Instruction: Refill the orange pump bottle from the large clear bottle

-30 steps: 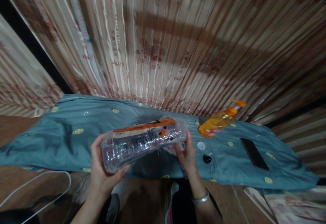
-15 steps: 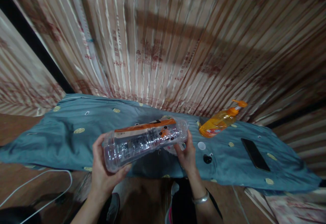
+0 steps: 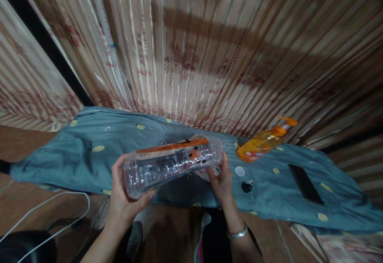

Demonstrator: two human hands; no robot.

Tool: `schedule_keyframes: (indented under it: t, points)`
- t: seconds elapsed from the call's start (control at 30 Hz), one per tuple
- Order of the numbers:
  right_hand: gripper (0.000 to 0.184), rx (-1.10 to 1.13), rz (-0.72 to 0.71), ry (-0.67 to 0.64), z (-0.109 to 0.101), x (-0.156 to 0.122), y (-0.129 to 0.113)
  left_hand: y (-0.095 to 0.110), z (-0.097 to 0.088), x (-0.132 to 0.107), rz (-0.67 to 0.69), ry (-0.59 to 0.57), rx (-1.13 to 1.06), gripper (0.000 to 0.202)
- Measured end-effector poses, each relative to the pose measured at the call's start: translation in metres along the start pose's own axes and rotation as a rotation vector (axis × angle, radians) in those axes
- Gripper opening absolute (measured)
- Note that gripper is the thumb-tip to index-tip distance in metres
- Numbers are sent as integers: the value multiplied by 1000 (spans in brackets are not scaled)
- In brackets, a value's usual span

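A large clear plastic bottle (image 3: 167, 167) with an orange and cream label lies on its side in the air between my hands. My left hand (image 3: 127, 197) is wrapped round its wide base. At the narrower neck end, my right hand (image 3: 220, 179) grips with thumb and fingers; a silver bracelet circles that wrist. Below the neck a pale, crumpled-looking thing (image 3: 205, 174) shows in part, too hidden to name. Just right of my right hand, a white round cap (image 3: 239, 171) and a small black object (image 3: 246, 186) lie on the teal cloth (image 3: 98, 167).
A pump bottle of orange liquid (image 3: 260, 145) stands at the back right. A black phone (image 3: 305, 184) lies farther right. Pleated, patterned curtains (image 3: 191, 55) rise behind the cloth-covered surface. A white cable (image 3: 56, 199) loops at the lower left, above the brown floor.
The view has shifted slightly, so the surroundings sit a little farther right. Both hands keep their hold on the plastic bottle, which stays at nearly the same tilt.
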State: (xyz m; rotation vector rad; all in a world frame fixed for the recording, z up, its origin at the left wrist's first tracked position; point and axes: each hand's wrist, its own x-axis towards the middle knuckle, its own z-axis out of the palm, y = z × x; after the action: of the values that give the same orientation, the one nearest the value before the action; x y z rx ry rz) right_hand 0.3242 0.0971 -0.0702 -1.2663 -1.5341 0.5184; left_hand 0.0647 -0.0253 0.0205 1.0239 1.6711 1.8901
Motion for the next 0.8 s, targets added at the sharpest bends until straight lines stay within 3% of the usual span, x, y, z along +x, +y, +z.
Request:
schedule_keyframes:
  t: [0.23, 0.47, 0.8]
  points:
    - [75, -5, -14, -63, -5, 3, 0, 0, -6, -5, -17, -11, 62, 107]
    - [78, -52, -34, -11, 0, 1, -3, -4, -12, -5, -13, -39, 95, 106]
    - [83, -29, -2, -92, -9, -2, 7, 4, -4, -13, 23, 5, 100, 105]
